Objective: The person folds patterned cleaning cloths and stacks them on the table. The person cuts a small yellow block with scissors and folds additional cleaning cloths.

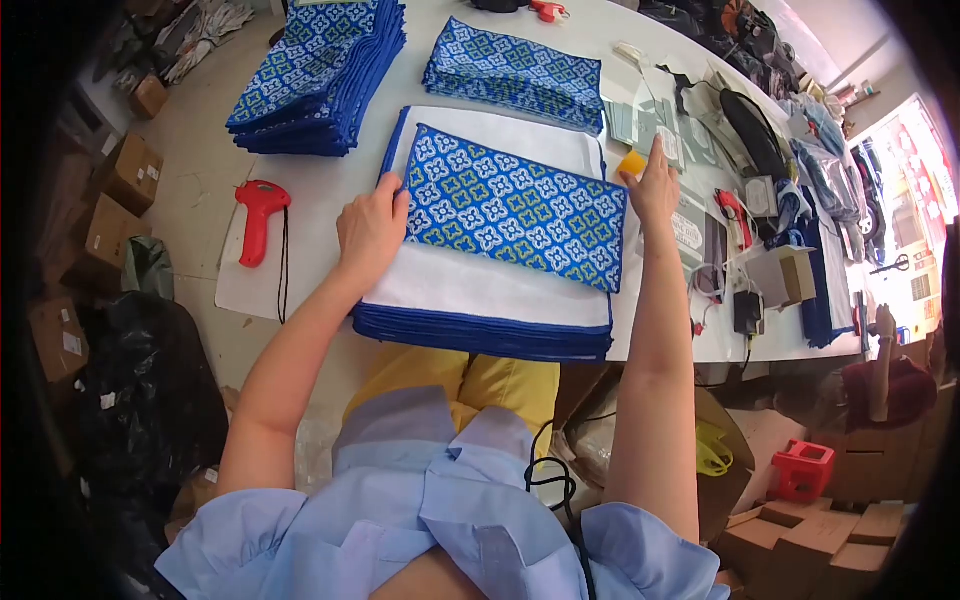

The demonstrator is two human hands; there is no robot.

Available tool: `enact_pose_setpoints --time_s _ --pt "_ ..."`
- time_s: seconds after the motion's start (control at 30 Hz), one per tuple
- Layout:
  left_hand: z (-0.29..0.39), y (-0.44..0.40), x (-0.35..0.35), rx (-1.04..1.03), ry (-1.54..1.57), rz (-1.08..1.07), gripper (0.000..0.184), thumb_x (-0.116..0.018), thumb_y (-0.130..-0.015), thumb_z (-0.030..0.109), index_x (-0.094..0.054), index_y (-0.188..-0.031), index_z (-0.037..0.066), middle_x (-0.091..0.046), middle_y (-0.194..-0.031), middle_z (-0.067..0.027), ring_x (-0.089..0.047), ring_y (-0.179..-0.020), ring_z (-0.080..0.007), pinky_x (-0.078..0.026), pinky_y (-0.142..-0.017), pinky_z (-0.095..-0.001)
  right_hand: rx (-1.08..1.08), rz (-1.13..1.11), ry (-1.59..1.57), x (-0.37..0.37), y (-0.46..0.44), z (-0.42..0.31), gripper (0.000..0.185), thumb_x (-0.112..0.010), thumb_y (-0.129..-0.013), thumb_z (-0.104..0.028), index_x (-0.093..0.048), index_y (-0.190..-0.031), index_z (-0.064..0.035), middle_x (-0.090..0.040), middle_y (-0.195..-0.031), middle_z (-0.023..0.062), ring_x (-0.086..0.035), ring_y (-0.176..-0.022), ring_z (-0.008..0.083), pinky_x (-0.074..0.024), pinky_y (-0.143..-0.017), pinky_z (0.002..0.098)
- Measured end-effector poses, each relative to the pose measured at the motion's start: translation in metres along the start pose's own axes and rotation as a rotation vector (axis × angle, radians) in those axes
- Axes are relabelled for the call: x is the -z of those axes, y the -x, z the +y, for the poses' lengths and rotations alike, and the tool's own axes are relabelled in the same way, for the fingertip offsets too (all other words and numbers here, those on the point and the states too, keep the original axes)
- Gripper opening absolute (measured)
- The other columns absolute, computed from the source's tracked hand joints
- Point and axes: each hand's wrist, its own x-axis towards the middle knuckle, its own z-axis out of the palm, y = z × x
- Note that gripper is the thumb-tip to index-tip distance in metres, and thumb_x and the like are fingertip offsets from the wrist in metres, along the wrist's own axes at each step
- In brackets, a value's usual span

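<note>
A folded blue-and-white patterned cloth with green accents lies at a slant on a stack of white cloths with blue edges. My left hand is closed at the patterned cloth's left edge, its thumb and fingers pinching that side. Just past the cloth's right end is my right hand, seen nearly edge-on. A small yellow object sits between its thumb and fingers, partly hidden.
A tall patterned cloth stack stands back left, a smaller one behind the white stack. The red glue gun lies left with a black cord. Grey templates, a small open box and tools crowd the right side.
</note>
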Motion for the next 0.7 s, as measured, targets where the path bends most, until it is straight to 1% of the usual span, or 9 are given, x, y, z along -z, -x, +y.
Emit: enact_pose_setpoints --time_s 0.03,0.2,0.3,0.33,0.4,0.53,0.6,0.67,0.7 --pt "0.002 0.001 0.001 -0.002 -0.008 0.005 0.014 -0.049 -0.082 0.022 -0.051 -0.087 0.009 -0.059 -0.066 -0.0165 -0.057 -0.063 -0.0366 -0.043 -0.056 -0.0468 -0.041 -0.088 0.012 0.001 -0.003 -0.001 0.079 -0.067 -0.066 -0.022 -0.025 -0.131 -0.0089 -0.057 -0.105 0.0087 -0.049 -0.092 0.0260 -0.0368 -0.081 0.0349" --pt "0.005 0.002 0.003 -0.017 0.013 0.017 0.014 -0.048 -0.082 0.021 -0.051 -0.087 0.008 -0.059 -0.066 -0.0164 -0.057 -0.062 -0.0363 -0.042 -0.056 -0.0461 0.027 -0.059 -0.067 -0.008 -0.006 0.007 0.082 -0.069 -0.065 -0.017 -0.024 -0.132 -0.0068 -0.058 -0.098 0.0092 -0.050 -0.090 0.0270 -0.0369 -0.080 0.0360" --pt "0.003 0.002 0.003 -0.016 0.028 0.034 0.014 -0.048 -0.083 0.021 -0.051 -0.087 0.008 -0.059 -0.065 -0.0167 -0.057 -0.062 -0.0363 -0.042 -0.057 -0.0460 0.038 0.384 -0.525 0.022 0.004 -0.011 0.082 -0.068 -0.066 -0.007 -0.020 -0.133 -0.0058 -0.057 -0.097 0.0111 -0.049 -0.090 0.0252 -0.0363 -0.083 0.0359" --pt "0.003 0.003 0.002 -0.013 0.031 0.043 0.014 -0.048 -0.083 0.021 -0.051 -0.087 0.008 -0.058 -0.065 -0.0170 -0.057 -0.062 -0.0363 -0.042 -0.057 -0.0460 0.037 0.391 -0.513 0.030 0.003 -0.014 0.082 -0.068 -0.066 -0.007 -0.020 -0.133 -0.0058 -0.057 -0.097 0.0111 -0.049 -0.090 0.0252 -0.0363 -0.083 0.0359" --pt "0.000 0.003 0.000 -0.024 0.056 0.042 0.014 -0.047 -0.083 0.021 -0.051 -0.087 0.008 -0.058 -0.065 -0.0173 -0.057 -0.062 -0.0364 -0.042 -0.057 -0.0459 0.041 0.644 -0.639 0.043 0.005 -0.016 0.083 -0.068 -0.066 -0.006 -0.019 -0.133 -0.0069 -0.055 -0.098 0.0117 -0.050 -0.089 0.0232 -0.0357 -0.085 0.0350" --pt "-0.001 0.003 0.000 -0.017 0.085 0.029 0.015 -0.047 -0.083 0.021 -0.052 -0.088 0.008 -0.058 -0.065 -0.0179 -0.057 -0.063 -0.0368 -0.042 -0.057 -0.0458 -0.076 0.760 -0.967 0.056 0.002 -0.010 0.082 -0.067 -0.069 -0.004 -0.017 -0.134 -0.0080 -0.052 -0.101 0.0123 -0.051 -0.089 0.0193 -0.0381 -0.084 0.0318" --pt "-0.001 0.003 -0.001 -0.024 0.091 0.038 0.015 -0.047 -0.083 0.022 -0.052 -0.087 0.008 -0.058 -0.065 -0.0178 -0.057 -0.063 -0.0368 -0.042 -0.057 -0.0458 -0.138 0.753 -0.992 0.050 -0.004 -0.001 0.079 -0.066 -0.070 -0.004 -0.018 -0.133 -0.0080 -0.051 -0.102 0.0121 -0.051 -0.089 0.0186 -0.0400 -0.081 0.0301" --pt "-0.002 0.004 0.000 -0.018 0.094 0.048 0.015 -0.047 -0.083 0.022 -0.052 -0.087 0.009 -0.058 -0.065 -0.0178 -0.057 -0.063 -0.0369 -0.043 -0.058 -0.0459 -0.173 0.753 -1.454 0.043 -0.009 0.001 0.073 -0.066 -0.071 -0.003 -0.022 -0.130 -0.0054 -0.051 -0.100 0.0119 -0.052 -0.088 0.0184 -0.0413 -0.079 0.0302" --pt "-0.001 0.004 0.000 -0.015 0.090 0.046 0.015 -0.047 -0.083 0.022 -0.052 -0.087 0.009 -0.058 -0.065 -0.0179 -0.057 -0.064 -0.0369 -0.043 -0.058 -0.0459 -0.172 0.747 -1.458 0.040 -0.008 0.002 0.073 -0.066 -0.071 -0.003 -0.022 -0.130 -0.0054 -0.051 -0.100 0.0119 -0.052 -0.088 0.0184 -0.0413 -0.079 0.0302"
